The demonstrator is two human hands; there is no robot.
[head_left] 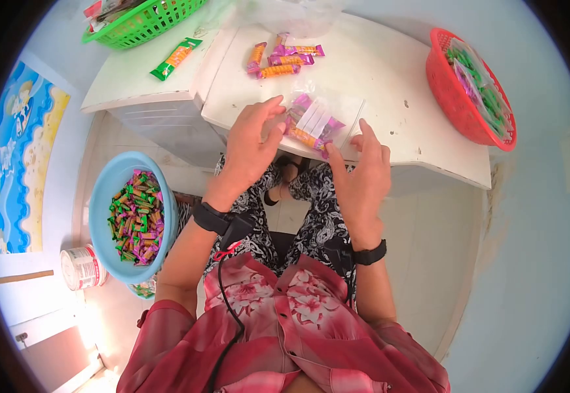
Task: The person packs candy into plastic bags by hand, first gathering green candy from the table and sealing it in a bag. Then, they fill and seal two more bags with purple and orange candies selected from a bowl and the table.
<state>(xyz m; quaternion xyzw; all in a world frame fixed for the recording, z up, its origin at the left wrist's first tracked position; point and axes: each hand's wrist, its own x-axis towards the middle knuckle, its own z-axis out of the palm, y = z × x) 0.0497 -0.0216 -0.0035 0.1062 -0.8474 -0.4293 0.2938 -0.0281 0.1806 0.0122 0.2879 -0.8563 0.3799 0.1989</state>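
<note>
A clear plastic bag of purple and orange snack packets [306, 135] with a white label on top lies at the front edge of the white table. My left hand [249, 141] hovers at the bag's left side, fingers apart and holding nothing. On the right, my right hand [365, 173] is open too, its thumb close to the bag's lower right corner; whether it touches cannot be made out. Beyond the bag lie several loose purple and orange snack packets [279, 70].
A larger green snack packet [176, 59] lies at the table's left, near a green basket [142, 27]. A red basket [445, 98] of bagged packets stands at the right. Below left, a blue basin [98, 203] holds many small packets beside a white tub [80, 267].
</note>
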